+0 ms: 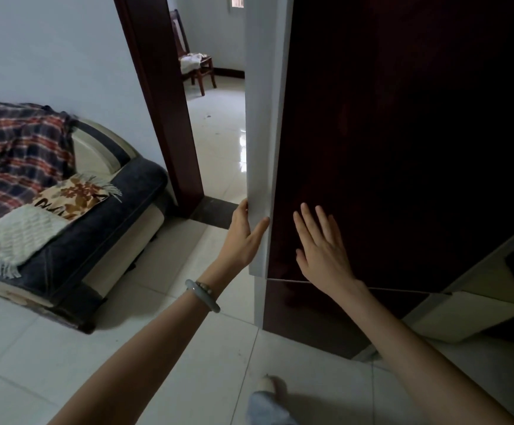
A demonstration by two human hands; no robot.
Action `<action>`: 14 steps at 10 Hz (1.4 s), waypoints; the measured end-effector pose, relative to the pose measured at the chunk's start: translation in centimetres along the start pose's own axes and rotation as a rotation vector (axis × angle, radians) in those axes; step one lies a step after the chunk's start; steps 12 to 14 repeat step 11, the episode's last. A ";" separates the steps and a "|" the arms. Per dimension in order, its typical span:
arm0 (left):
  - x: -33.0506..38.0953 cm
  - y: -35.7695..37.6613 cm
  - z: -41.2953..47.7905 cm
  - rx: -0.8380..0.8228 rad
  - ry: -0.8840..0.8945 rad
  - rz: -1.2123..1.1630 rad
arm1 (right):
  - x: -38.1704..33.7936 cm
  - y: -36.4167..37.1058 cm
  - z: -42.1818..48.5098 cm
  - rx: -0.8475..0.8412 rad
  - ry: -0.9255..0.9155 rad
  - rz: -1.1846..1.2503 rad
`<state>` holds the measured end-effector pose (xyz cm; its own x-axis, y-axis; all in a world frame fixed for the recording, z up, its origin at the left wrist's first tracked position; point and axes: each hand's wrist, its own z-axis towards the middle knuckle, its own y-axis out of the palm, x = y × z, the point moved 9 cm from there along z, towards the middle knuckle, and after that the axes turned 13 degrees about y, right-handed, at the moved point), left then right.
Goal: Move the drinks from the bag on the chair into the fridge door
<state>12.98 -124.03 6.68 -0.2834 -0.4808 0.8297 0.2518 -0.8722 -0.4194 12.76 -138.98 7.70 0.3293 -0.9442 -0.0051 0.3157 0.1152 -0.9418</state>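
— Where's the bag?
— White, on the far wooden chair, across glossy pale floor tiles.
— Hands?
— The left hand has its fingers grasping the dark, glossy fridge door by its white edge; the right hand lies flat on it, released.

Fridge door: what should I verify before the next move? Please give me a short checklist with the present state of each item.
1. Left hand grips the white edge of the fridge door: ok.
2. Right hand lies flat on the dark front and holds nothing: ok.
3. Door open enough to reach its shelves: cannot tell, the inside is hidden.
4. Bag on the chair beyond the doorway: ok, in view.
5. Drinks inside the bag: cannot tell, too far.
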 end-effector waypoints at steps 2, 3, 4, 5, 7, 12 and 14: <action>-2.0 0.5 4.9 -0.057 -0.005 0.011 | 0.6 1.5 4.2 0.056 0.019 -0.031; -2.7 0.8 7.0 -0.084 -0.019 0.031 | 1.0 2.1 6.0 0.075 0.019 -0.028; -3.5 1.3 8.7 -0.096 -0.025 0.052 | 1.7 2.6 7.6 0.087 0.018 -0.022; -4.1 1.7 10.1 -0.122 -0.009 0.068 | 2.0 2.8 9.0 0.118 0.016 -0.016; -4.8 1.9 11.0 -0.120 0.061 0.111 | 1.7 3.6 9.5 0.163 0.019 -0.069; -4.0 -2.3 6.5 -0.216 0.276 0.679 | -0.9 1.6 8.1 -0.021 0.256 0.124; -4.0 -2.3 6.5 -0.216 0.276 0.679 | -0.9 1.6 8.1 -0.021 0.256 0.124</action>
